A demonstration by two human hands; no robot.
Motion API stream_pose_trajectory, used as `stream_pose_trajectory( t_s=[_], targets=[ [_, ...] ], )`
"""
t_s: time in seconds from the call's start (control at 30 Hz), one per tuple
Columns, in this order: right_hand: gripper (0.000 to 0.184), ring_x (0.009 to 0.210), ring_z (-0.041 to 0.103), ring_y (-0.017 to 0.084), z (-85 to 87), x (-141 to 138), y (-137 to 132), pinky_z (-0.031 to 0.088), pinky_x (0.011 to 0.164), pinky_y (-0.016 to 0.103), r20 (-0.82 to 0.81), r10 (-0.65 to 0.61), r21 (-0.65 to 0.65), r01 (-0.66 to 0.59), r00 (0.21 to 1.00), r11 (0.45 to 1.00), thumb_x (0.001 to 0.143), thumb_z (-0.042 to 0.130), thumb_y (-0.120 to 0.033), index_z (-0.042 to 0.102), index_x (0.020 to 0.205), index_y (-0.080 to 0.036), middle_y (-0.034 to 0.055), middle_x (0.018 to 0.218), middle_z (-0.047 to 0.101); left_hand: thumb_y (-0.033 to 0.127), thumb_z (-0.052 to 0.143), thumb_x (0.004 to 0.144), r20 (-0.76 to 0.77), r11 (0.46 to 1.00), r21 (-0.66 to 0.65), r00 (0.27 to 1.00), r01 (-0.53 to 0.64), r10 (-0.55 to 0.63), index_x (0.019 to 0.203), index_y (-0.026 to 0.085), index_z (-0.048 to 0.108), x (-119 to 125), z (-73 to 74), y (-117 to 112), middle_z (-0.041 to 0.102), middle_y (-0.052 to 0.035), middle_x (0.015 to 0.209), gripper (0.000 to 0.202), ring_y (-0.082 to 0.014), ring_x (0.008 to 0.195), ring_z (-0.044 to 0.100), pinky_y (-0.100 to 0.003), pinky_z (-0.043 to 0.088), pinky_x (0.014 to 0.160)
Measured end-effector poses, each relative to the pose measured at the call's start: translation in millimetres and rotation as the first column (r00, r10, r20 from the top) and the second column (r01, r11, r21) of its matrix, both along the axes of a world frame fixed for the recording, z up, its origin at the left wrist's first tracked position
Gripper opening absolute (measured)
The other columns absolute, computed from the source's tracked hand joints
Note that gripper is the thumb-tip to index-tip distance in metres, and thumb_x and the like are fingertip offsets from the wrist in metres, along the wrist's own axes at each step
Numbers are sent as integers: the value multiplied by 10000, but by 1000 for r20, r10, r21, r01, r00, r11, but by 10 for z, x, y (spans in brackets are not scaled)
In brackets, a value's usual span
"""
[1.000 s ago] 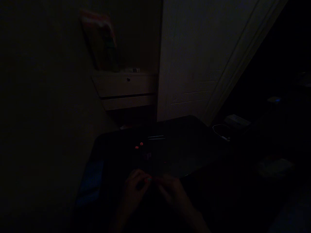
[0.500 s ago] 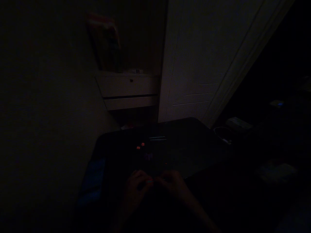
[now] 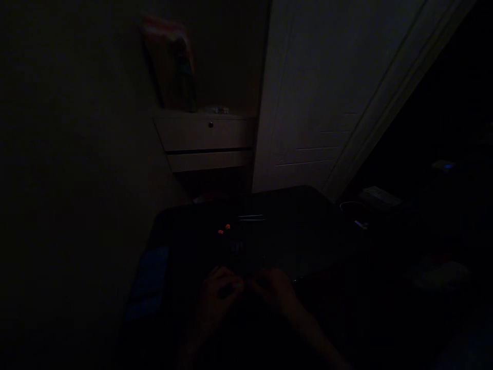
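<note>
Table (image 3: 292, 241) dark, both hands at its near side, fingertips close together. Left hand (image 3: 217, 293): thumb and forefinger nearly meet, pinching a small pale thing (image 3: 239, 284) at the tips; shape too dark to read. Right hand (image 3: 274, 289): fingers curled in beside it; can't tell if they hold anything. Beyond the hands, a dim purplish clump (image 3: 236, 246), then two small red bits (image 3: 227, 226) near each other, and two thin pale strips (image 3: 252, 220) to their right. Blue flat item (image 3: 148, 280) at table's left. Drawer front (image 3: 208, 136) and pale door (image 3: 304, 103) behind.
</note>
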State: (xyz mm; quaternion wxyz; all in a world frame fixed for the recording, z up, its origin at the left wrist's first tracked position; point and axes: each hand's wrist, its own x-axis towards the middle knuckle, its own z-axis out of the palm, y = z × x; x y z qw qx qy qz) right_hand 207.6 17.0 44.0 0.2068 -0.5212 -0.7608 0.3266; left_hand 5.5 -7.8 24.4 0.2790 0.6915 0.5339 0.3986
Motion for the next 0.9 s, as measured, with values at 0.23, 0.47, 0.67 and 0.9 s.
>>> stream_pose_trajectory(
  t_s=[0.23, 0.47, 0.67, 0.9],
  targets=[
    [304, 764, 730, 226, -226, 78, 74, 480, 644, 261, -297, -90, -153, 45, 951, 987, 939, 669, -392, 830, 834, -157, 73, 817, 814, 365, 747, 893, -6, 999, 32, 1000, -12, 12, 863, 272, 838, -19, -85, 17, 770, -45, 872, 134, -239, 861, 719, -370, 579, 808],
    [316, 726, 681, 197, -233, 111, 110, 452, 623, 251, -283, -69, -164, 22, 957, 986, 924, 682, -418, 818, 813, -155, 50, 782, 785, 310, 740, 881, -9, 1000, 6, 1000, 6, -6, 838, 256, 804, -7, -11, -3, 769, -39, 875, 95, -241, 874, 719, -371, 565, 822],
    [283, 659, 630, 161, -203, 125, 169, 388, 581, 236, -224, 11, -147, -45, 975, 988, 934, 673, -351, 812, 787, -153, 21, 718, 751, 298, 739, 875, -7, 1000, 4, 1000, 13, -13, 842, 255, 790, -16, 7, 4, 771, -43, 898, 74, -245, 892, 718, -374, 568, 820],
    [313, 689, 650, 174, -227, 171, 208, 437, 617, 247, -278, 4, -187, -58, 961, 981, 929, 685, -410, 835, 826, -155, 30, 759, 776, 311, 740, 863, -4, 1000, 13, 1000, 4, -4, 827, 251, 786, -27, -45, 24, 768, -44, 877, 84, -250, 879, 714, -380, 564, 810]
  ],
)
